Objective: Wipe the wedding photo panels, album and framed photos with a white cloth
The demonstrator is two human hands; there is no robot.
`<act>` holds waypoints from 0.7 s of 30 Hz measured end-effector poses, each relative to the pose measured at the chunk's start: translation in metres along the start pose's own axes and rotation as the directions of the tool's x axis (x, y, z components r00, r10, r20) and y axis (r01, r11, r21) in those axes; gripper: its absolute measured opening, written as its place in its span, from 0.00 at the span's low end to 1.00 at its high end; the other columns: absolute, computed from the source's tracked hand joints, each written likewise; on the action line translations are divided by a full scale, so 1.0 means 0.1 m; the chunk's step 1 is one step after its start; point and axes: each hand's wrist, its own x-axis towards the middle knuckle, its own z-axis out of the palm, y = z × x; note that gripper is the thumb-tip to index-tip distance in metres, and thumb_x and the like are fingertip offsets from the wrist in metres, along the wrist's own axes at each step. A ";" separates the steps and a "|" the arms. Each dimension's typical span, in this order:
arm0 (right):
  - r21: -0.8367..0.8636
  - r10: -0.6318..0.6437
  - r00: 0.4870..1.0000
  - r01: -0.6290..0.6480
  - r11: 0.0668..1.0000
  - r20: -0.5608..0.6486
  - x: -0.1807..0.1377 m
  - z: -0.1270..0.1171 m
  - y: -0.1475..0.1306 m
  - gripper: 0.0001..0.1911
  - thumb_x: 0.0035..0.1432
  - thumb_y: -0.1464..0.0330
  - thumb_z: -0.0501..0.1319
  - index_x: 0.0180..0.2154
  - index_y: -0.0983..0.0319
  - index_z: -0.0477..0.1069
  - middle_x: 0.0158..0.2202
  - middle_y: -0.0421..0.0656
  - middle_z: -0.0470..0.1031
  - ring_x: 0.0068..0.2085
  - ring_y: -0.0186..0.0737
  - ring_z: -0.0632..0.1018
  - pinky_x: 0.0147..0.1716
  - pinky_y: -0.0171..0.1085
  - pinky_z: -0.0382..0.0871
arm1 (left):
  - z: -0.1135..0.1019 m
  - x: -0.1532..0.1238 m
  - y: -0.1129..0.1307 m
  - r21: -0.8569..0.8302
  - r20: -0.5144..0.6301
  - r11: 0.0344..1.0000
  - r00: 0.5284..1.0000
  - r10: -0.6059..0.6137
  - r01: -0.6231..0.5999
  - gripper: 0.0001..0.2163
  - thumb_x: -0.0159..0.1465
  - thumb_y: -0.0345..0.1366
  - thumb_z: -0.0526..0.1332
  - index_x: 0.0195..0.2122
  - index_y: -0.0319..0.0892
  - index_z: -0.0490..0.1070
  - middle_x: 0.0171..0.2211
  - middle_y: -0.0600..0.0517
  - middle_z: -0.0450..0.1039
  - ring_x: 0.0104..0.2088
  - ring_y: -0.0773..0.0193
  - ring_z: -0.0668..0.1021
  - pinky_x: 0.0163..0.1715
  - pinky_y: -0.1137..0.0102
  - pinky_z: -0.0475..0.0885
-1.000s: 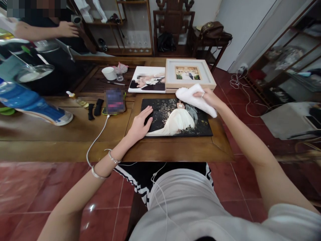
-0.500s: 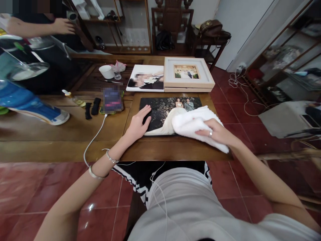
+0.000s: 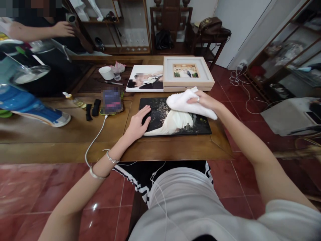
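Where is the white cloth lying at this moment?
In the head view the white cloth lies under the right hand, on the far right part of the dark photo print, just in front of the framed picture.

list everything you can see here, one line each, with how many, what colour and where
photo panel: 1, dark, table front, under both hands
cloth: 1, white, on the photo panel
unframed photo: 1, black and white, behind the photo panel
framed photo: 1, pale wood, far right of table
phone: 1, on white cable, table middle
cup: 1, white, far side
table: 1, brown wood
another person's hand: 1, top left
left hand: flat on the photo panel
right hand: pressing the cloth
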 end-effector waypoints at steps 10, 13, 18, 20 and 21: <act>0.086 0.001 0.996 0.006 0.996 -0.090 -0.09 0.26 -0.06 0.13 0.43 0.57 0.64 0.24 0.61 0.70 0.26 0.40 0.70 0.31 0.41 0.68 0.34 0.41 0.61 | 0.00 0.01 0.01 -0.002 0.006 1.000 1.000 -0.006 0.006 0.20 0.70 0.39 0.54 0.58 0.34 0.71 0.61 0.37 0.69 0.64 0.50 0.69 0.65 0.52 0.63; 0.048 -0.008 1.000 0.008 0.999 -0.002 -0.54 0.40 -0.17 0.15 0.46 0.56 0.64 0.21 0.61 0.69 0.23 0.38 0.66 0.29 0.38 0.66 0.32 0.39 0.59 | 0.01 0.01 0.02 0.001 0.004 1.000 1.000 0.002 -0.002 0.20 0.70 0.39 0.54 0.58 0.35 0.71 0.61 0.38 0.70 0.64 0.51 0.70 0.65 0.52 0.63; -0.012 -0.082 0.977 0.086 0.996 0.197 -1.10 0.61 -0.35 0.20 0.54 0.54 0.62 0.21 0.62 0.68 0.21 0.36 0.62 0.27 0.36 0.65 0.30 0.36 0.57 | 0.01 0.00 0.02 0.003 0.008 1.000 1.000 -0.003 0.003 0.20 0.70 0.39 0.54 0.58 0.34 0.71 0.61 0.37 0.69 0.64 0.51 0.70 0.65 0.53 0.63; -0.019 -0.102 0.968 0.109 0.994 0.228 -1.11 0.64 -0.38 0.20 0.55 0.54 0.61 0.20 0.62 0.67 0.21 0.36 0.61 0.27 0.35 0.64 0.30 0.36 0.56 | 0.01 0.00 0.02 0.002 0.013 1.000 1.000 -0.007 0.007 0.20 0.70 0.39 0.54 0.58 0.34 0.71 0.61 0.37 0.69 0.64 0.51 0.69 0.65 0.52 0.63; -0.027 -0.104 0.970 0.113 0.993 0.218 -1.06 0.63 -0.38 0.20 0.55 0.54 0.62 0.20 0.61 0.66 0.21 0.35 0.60 0.27 0.34 0.63 0.30 0.36 0.56 | 0.00 0.00 0.02 0.001 0.015 1.000 1.000 -0.009 0.009 0.20 0.70 0.39 0.54 0.58 0.34 0.71 0.61 0.38 0.69 0.64 0.50 0.69 0.65 0.52 0.63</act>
